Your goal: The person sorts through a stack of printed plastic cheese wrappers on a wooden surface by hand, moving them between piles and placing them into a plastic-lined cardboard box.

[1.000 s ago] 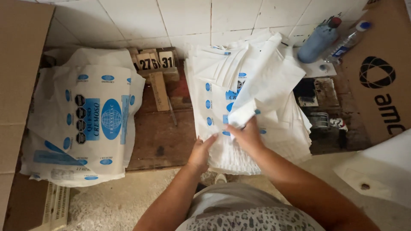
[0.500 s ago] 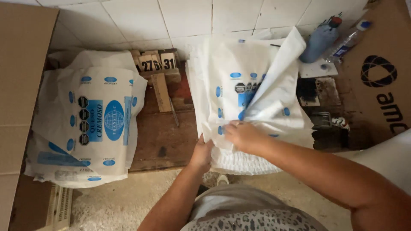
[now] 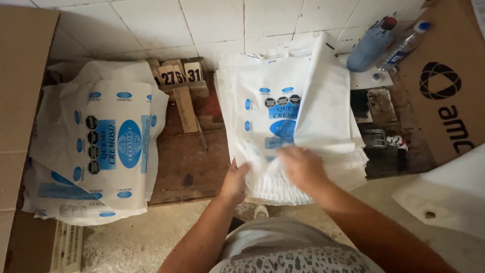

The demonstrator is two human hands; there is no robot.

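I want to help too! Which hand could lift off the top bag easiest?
Probably the right hand: it lies on the folded-over top bag of the right stack of printed bags. The left hand only grips that stack's near left edge.

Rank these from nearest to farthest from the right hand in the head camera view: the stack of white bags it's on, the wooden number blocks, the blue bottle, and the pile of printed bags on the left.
From the right hand:
1. Stack of white bags, directly under it.
2. Wooden number blocks and blue bottle, up-left and up-right; too close to call.
3. Pile of printed bags, far left.
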